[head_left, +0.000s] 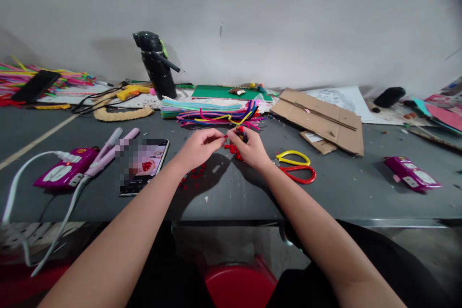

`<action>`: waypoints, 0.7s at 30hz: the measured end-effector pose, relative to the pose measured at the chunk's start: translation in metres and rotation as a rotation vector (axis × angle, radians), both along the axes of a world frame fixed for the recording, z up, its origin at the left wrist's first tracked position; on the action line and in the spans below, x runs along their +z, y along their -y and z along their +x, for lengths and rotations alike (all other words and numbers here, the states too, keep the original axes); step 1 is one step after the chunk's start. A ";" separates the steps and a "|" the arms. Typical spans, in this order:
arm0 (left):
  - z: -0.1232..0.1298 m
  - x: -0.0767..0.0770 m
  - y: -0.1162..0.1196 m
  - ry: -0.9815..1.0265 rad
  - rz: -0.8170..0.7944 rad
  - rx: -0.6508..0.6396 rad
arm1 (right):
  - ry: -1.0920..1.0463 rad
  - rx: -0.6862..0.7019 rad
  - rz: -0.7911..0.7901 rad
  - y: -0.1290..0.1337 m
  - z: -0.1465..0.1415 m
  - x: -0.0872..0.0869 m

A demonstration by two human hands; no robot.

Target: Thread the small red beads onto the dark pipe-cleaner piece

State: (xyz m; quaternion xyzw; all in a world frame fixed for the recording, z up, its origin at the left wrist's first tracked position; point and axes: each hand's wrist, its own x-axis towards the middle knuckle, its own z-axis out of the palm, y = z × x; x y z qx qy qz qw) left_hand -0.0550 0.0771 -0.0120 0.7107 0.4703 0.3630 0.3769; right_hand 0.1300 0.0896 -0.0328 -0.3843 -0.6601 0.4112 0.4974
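From the head camera, I see my two bare hands meeting over a dark gray table. My left hand (204, 145) is pinched narrow, thumb against fingers, on a small red piece (225, 136) between the two hands. My right hand (251, 148) is curled closed around a dark, red-tipped object (241, 133), its fingertips beside the red piece; I cannot tell whether they grip it too. Red bits (234, 150) lie just below my hands, and more are scattered nearer the left forearm.

Right of my right hand are scissors (298, 181) with one yellow and one red handle. To the left lie a lit phone (144, 166), a pink styling iron (111, 153) and a purple packet-like block (68, 169) with a white plug. Beyond my hands sit bundled fuzzy stems (212, 116), an upright black bottle (159, 70) and, to the right, folded cardboard (321, 120).
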 end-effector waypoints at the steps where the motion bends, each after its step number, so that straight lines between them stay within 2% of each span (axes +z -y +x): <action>1: -0.001 0.000 0.000 0.009 0.010 0.011 | -0.029 -0.015 -0.043 0.000 0.000 0.000; 5: 0.000 -0.001 -0.001 0.101 0.015 0.062 | -0.121 0.020 -0.276 -0.001 0.002 -0.001; 8: 0.002 -0.002 0.000 0.177 -0.009 0.062 | -0.087 0.074 -0.336 0.001 0.003 -0.001; 21: 0.013 0.005 0.009 0.282 -0.086 0.008 | -0.002 0.073 -0.138 0.008 0.000 -0.003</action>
